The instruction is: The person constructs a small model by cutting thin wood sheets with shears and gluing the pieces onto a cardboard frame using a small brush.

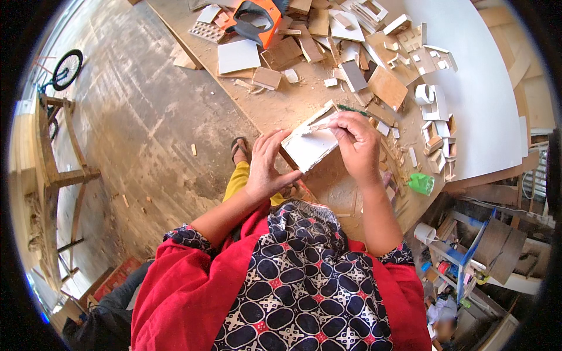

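A small shallow wooden box with a white panel [310, 152] lies tilted at the table's near edge. My left hand [266, 167] grips its left side, thumb at the near corner and fingers along the far edge. Above the panel my right hand [357, 143] is closed in a pinch on a thin strip of wood [321, 126], whose tip rests at or just over the white surface. Pale, ragged bits lie by that tip. Just beyond my right fingers a dark green slender thing [353, 110] is partly hidden.
Wood offcuts [283, 52] and an orange-handled saw [256, 20] crowd the table's far side. Small wooden pieces [436, 146] and a roll of white tape [424, 94] stand right, by a large white sheet [468, 70]. A green plastic container [421, 183] sits near the right edge.
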Demonstrator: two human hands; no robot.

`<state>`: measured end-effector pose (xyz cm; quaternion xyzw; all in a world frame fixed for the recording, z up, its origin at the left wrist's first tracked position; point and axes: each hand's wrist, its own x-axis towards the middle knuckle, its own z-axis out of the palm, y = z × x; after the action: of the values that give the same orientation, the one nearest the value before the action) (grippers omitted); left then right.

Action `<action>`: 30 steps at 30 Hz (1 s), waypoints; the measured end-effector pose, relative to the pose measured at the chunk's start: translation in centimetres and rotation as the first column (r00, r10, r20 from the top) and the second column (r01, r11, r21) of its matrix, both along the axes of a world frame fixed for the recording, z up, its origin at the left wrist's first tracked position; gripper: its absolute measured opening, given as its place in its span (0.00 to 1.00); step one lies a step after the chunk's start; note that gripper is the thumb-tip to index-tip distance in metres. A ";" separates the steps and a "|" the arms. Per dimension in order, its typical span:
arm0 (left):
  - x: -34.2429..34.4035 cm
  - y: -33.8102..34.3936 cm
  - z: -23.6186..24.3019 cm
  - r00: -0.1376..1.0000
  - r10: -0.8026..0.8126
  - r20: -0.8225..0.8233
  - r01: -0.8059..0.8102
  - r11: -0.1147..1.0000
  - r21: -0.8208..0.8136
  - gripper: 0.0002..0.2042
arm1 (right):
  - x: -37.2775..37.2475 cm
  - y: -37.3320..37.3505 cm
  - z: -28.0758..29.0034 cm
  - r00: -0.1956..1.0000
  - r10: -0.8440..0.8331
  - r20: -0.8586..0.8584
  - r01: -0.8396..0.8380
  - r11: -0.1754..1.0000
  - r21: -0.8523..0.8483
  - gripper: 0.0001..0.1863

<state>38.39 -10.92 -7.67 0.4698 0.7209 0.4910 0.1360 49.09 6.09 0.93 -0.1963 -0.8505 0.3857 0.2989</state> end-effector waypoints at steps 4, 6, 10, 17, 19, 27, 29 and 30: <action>0.0 0.0 -0.2 1.000 0.010 -0.007 -0.010 1.000 0.016 0.41 | -0.2 -0.3 -0.5 0.997 0.079 0.013 -0.077 0.991 -0.107 0.05; 0.0 0.0 -0.2 1.000 0.004 -0.010 -0.004 1.000 0.002 0.41 | -0.3 -0.4 -0.8 0.993 0.119 0.023 -0.116 0.988 -0.104 0.04; 0.1 -0.1 -0.9 1.000 0.024 -0.020 -0.023 0.999 0.042 0.41 | -0.8 0.4 -1.1 0.995 0.096 -0.022 -0.098 0.986 -0.132 0.04; 0.0 0.0 -0.6 0.999 -0.001 -0.037 0.001 1.000 0.013 0.38 | -1.4 0.2 0.3 0.966 0.252 0.063 -0.238 0.957 -0.168 0.06; 0.0 0.0 -0.6 1.000 0.002 -0.027 -0.002 1.000 0.009 0.39 | -1.4 0.3 0.4 0.971 0.229 0.075 -0.207 0.953 -0.222 0.05; 0.0 0.0 -0.3 1.000 0.005 -0.019 -0.005 1.000 0.003 0.39 | -2.5 0.7 0.8 0.948 0.273 0.166 -0.257 0.960 -0.110 0.06; 0.0 0.0 -0.2 1.000 0.004 -0.019 -0.004 1.000 -0.001 0.40 | -2.8 0.7 0.9 0.944 0.270 0.188 -0.262 0.963 -0.069 0.06; 0.0 0.0 -0.2 1.000 0.004 -0.018 -0.004 1.000 -0.002 0.40 | -2.9 0.7 0.8 0.946 0.261 0.194 -0.253 0.965 -0.064 0.06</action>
<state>38.35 -10.96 -7.87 0.4728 0.7235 0.4862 0.1292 46.23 6.77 1.77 -0.1272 -0.8871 0.4158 0.1550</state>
